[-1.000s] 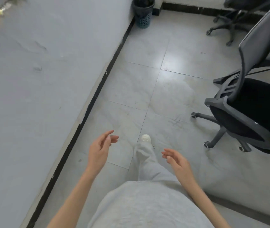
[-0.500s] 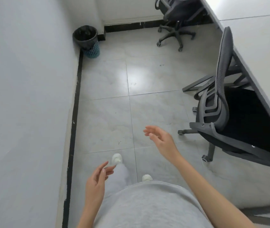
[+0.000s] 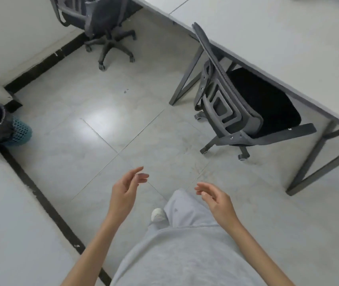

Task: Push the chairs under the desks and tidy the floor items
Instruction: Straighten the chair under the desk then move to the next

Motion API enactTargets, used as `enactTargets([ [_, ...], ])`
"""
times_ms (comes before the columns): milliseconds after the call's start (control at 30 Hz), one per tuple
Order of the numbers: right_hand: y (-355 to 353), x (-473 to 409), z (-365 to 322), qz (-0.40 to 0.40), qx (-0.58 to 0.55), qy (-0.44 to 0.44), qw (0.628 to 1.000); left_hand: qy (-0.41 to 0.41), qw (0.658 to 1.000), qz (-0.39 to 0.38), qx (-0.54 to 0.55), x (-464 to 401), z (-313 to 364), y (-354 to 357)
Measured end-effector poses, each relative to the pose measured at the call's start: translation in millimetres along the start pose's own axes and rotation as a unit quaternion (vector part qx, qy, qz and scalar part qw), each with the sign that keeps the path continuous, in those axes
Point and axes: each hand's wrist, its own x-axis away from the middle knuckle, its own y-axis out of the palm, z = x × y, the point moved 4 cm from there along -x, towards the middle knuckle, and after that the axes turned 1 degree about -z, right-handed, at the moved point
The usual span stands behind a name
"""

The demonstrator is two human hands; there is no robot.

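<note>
Grey tiles under me; my left hand [image 3: 124, 195] and right hand [image 3: 216, 200] hang empty, fingers loosely spread, near chair [image 3: 236, 104] tucked beneath desk [image 3: 288, 44].

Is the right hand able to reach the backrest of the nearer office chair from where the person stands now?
Probably not yet. The right hand is empty and open, low by the person's leg, with bare floor between it and the nearer office chair. Nothing blocks the way; a step forward would likely bring the backrest within reach.
</note>
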Motion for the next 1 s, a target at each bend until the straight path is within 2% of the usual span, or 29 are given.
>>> enactTargets([
  [167,-8,-42,-24,0.113,-0.067,0.007,0.991,0.041,0.993,-0.109,-0.032,-91,38,21],
  [267,-23,-76,-62,0.174,-0.09,-0.041,0.98,0.095,0.979,-0.158,-0.091,-147,71,43],
  [400,-53,-112,-123,0.235,-0.066,-0.107,0.964,0.194,0.949,-0.194,-0.157,-204,132,70],
  [500,-74,-136,-154,0.294,-0.017,-0.126,0.947,0.279,0.909,-0.229,-0.208,-237,175,93],
  [600,-90,-169,-168,0.347,0.099,-0.107,0.926,0.381,0.843,-0.269,-0.268,-270,207,118],
  [733,-93,-216,-165,0.354,0.233,-0.053,0.904,0.483,0.718,-0.323,-0.383,-321,231,159],
  [800,-89,-235,-162,0.357,0.281,-0.023,0.89,0.5,0.662,-0.342,-0.441,-350,234,178],
  [933,-84,-250,-156,0.395,0.401,0.015,0.826,0.495,0.559,-0.351,-0.566,-407,235,200],
  [1000,-84,-251,-152,0.4,0.422,0.029,0.813,0.492,0.518,-0.358,-0.601,-430,237,204],
])
